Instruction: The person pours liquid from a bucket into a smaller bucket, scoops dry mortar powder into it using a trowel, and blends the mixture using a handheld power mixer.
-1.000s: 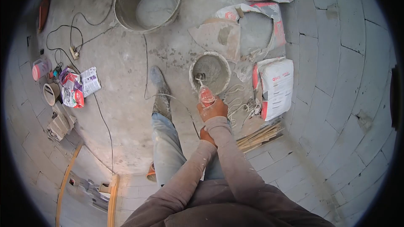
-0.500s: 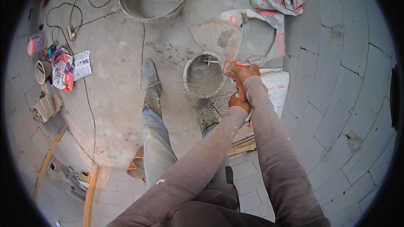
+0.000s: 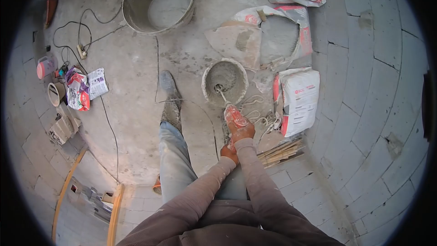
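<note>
A red power mixer (image 3: 235, 116), spattered with grey, points up and left into a round bucket (image 3: 205, 86). Its shaft dips into the wet grey mix (image 3: 226, 76) near the bucket's lower middle. My right hand (image 3: 242, 130) is wrapped round the mixer's body. Lower and a little to the left, my left hand (image 3: 229, 153) is closed round its rear handle. The mixer's cord curves over the floor on the left. To the right of the bucket lie a full white and red bag (image 3: 300, 100) and loose pale rope (image 3: 253, 109).
A big tub (image 3: 127, 9) with grey liquid stands at the top. An opened bag of grey powder (image 3: 304, 32) lies at the upper right. Wood strips (image 3: 283, 153) are near my right forearm. Cables, a coloured bag (image 3: 78, 89) and a small pail (image 3: 51, 94) lie on the left.
The mixer and both my hands have swung from the bucket's upper right side down to its lower side. The shaft has moved down and left within the mix. The view has shifted.
</note>
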